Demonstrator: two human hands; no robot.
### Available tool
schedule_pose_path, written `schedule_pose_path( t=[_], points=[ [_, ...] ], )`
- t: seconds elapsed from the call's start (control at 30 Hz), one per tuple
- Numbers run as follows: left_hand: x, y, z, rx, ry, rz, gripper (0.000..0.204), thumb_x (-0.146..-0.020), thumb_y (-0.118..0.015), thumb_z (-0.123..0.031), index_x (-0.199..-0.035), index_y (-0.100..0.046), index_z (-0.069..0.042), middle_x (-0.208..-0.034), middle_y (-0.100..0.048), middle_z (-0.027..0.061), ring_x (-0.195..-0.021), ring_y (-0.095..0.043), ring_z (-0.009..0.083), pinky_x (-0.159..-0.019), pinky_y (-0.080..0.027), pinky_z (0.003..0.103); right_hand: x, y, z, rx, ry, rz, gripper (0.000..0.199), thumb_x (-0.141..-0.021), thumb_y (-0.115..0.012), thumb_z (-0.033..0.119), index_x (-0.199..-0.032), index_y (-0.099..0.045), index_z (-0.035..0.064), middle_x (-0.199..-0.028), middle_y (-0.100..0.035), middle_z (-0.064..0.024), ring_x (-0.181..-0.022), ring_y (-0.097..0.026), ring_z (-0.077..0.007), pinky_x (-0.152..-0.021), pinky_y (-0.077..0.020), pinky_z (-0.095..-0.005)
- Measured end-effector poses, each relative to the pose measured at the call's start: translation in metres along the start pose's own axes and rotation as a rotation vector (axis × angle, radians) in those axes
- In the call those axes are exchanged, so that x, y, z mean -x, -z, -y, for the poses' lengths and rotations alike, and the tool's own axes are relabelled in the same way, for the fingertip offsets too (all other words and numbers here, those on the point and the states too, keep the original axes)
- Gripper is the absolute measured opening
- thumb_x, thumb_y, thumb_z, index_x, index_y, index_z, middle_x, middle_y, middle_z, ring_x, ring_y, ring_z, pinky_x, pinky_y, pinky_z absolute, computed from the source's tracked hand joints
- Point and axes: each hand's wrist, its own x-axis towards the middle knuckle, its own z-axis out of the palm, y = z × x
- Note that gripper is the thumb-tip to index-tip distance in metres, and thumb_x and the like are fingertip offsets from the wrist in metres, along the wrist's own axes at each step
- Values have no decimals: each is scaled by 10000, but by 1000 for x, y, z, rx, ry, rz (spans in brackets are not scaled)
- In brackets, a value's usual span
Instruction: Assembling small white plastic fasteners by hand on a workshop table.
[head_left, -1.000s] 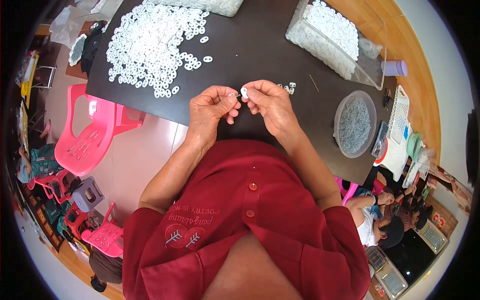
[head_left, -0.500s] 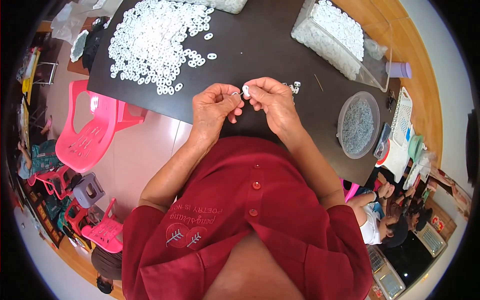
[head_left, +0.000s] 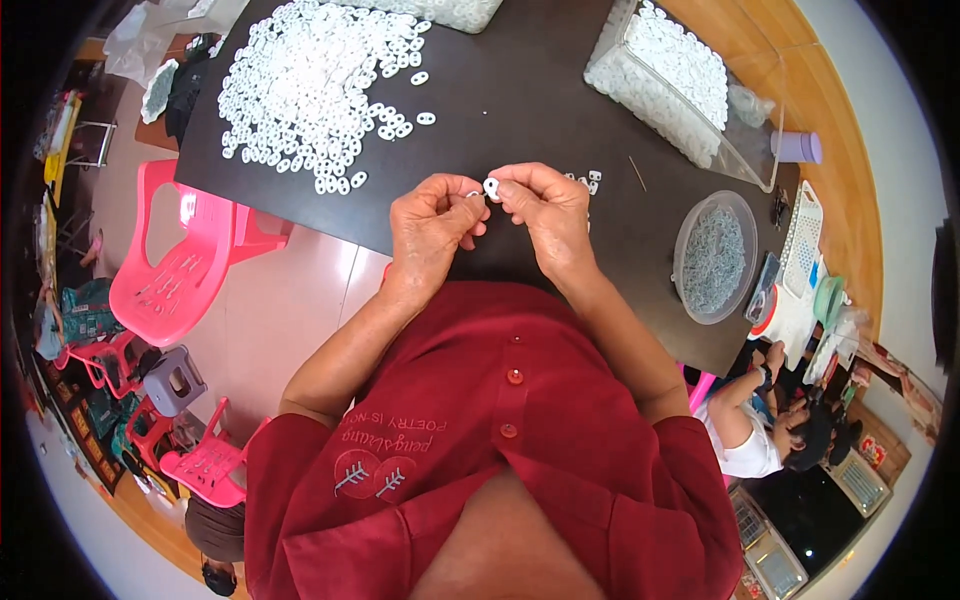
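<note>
My right hand (head_left: 552, 215) pinches a small white oval plastic piece with two holes (head_left: 491, 188) between thumb and fingertips. Close beside it, my left hand (head_left: 432, 225) is closed, thumb against forefinger, on a small pale item whose kind is mostly hidden by the fingers. The fingertips of both hands nearly meet above the dark table's near edge. A large heap of the same white two-hole pieces (head_left: 290, 85) spreads over the table beyond my left hand. Several small white pieces (head_left: 594, 182) lie just past my right hand.
A clear bin of white pieces (head_left: 680, 70) stands far right. Nearer, a round tub (head_left: 680, 285) holds many small silvery pieces. A thin stick (head_left: 637, 173) lies on the table (head_left: 500, 80). A pink chair (head_left: 165, 295) stands left; another person (head_left: 745, 425) sits at right.
The white piece at my right fingertips has turned so its holes show more. Both hands stay nearly in place. The person at right has shifted an arm upward.
</note>
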Motion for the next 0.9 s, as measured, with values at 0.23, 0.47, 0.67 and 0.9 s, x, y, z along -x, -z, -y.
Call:
schedule_pose_path(
  t=[0.23,0.47,0.67,0.9],
  points=[
    [1,2,3,61,1,31,96,-835,-606,-50,-903,-600,19,-738,-627,81,-599,-581,106,-488,-457,211,2,-3,-1,16,68,-19,144,-812,-613,38,-947,-662,26,-786,-640,0,-651,-524,-36,-549,-398,-174],
    [4,5,-3,88,45,5,94,-835,-608,-47,-898,-598,22,-749,-631,94,-594,-583,115,-486,-462,222,0,5,3,8,-19,-15,176,-829,-590,48,-995,-647,39,-789,-636,-3,-661,-529,-42,-547,-389,-171],
    [-2,6,-2,242,1,2,74,-835,-603,-29,-882,-591,27,-749,-636,102,-594,-588,110,-492,-467,214,-1,8,3,-157,-201,114,160,-849,-567,49,-987,-636,4,-809,-627,-22,-679,-538,-54,-572,-415,-194],
    [-3,7,0,277,50,9,108,-837,-606,-54,-904,-589,29,-769,-639,109,-605,-596,134,-506,-478,238,-1,4,0,-202,-218,183,154,-860,-565,58,-978,-628,-19,-815,-631,-44,-682,-551,-78,-583,-423,-202]
  ],
)
